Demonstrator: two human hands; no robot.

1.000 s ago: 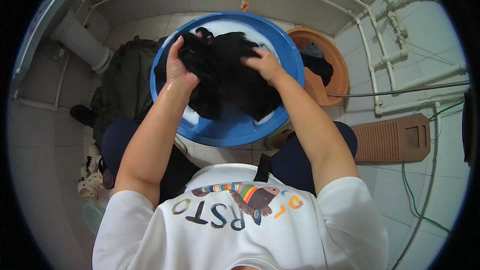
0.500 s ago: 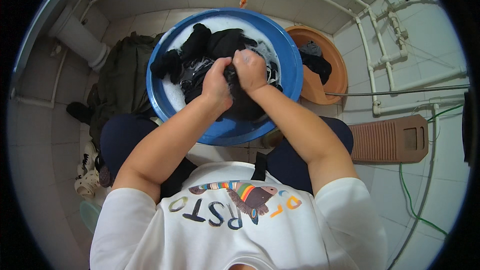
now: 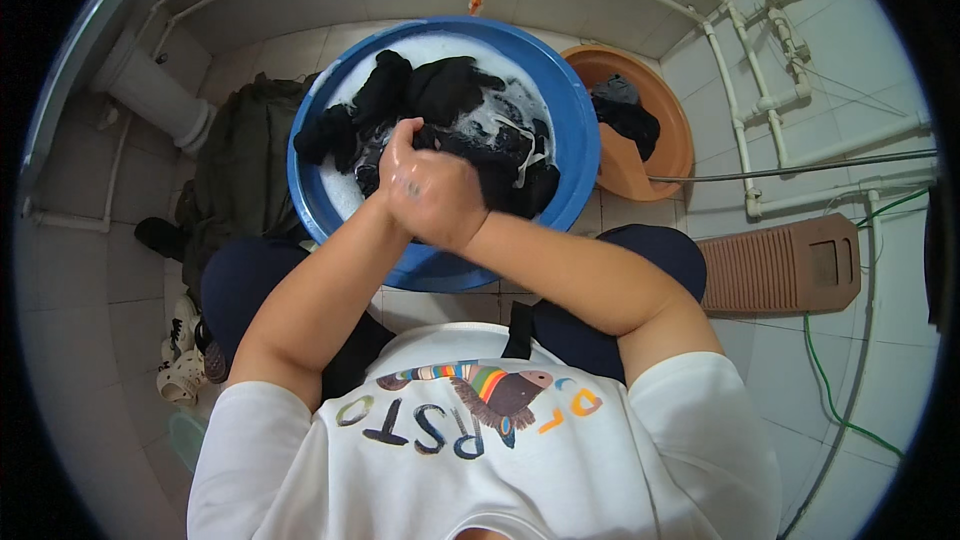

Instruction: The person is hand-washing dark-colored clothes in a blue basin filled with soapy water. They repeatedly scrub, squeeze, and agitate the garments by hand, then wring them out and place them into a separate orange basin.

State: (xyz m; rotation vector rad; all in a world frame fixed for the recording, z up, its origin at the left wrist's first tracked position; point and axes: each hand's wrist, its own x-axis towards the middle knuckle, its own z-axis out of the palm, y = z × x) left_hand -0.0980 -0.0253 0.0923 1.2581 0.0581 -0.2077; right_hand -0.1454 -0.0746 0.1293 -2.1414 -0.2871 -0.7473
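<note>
The left hand [image 3: 405, 165] and right hand [image 3: 450, 205] are pressed together, both closed tight on black wet clothes [image 3: 450, 110]; the clothes sit in soapy water inside the big blue basin [image 3: 570, 130] on the floor; an orange basin [image 3: 665, 130] stands just beside it.

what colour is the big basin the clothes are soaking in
Blue basin, clearest in the head view.

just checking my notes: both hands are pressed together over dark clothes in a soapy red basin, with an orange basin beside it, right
Not quite: the soapy basin is blue, not red, as the head view shows. The hands are together over dark clothes, and the orange basin sits beside it.
</note>
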